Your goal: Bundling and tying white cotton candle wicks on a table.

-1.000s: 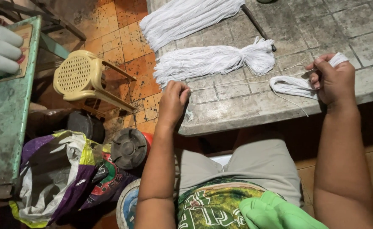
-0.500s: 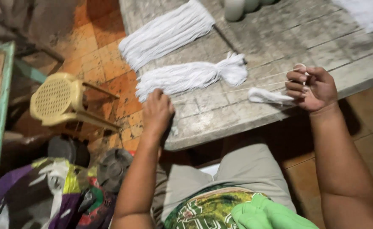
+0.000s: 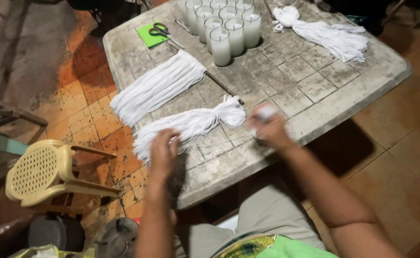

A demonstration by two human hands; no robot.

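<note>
Reaching forward from a seated spot at the near edge of the tabletop [image 3: 344, 91], the person has both forearms stretched out over the worn grey surface. The left hand [image 3: 163, 152] rests at the loose, fanned end of a tied bundle of white string [image 3: 191, 123], wrist bent slightly down, fingers curled together over the strands — whether they actually pinch any I cannot tell. The right hand [image 3: 266, 126] sits just beside the knotted head of that same bundle, smeared by motion blur; something white shows at its fingertips, but the blur hides how the fingers are set. The bundle lies slantwise near the front-left part of the tabletop, knot toward the middle, tails toward the left edge.

Just behind it lies a flat sheaf of white strands [image 3: 156, 88], with a thin dark rod [image 3: 223, 87] poking out from under it. Farther back stand glass candles [image 3: 224, 26] in a tight cluster, scissors [image 3: 164, 32] on a green pad, and another tied bundle [image 3: 329, 36] at the far right. A yellow plastic stool [image 3: 43, 169] stands on the orange floor tiles — well apart, to the left.
</note>
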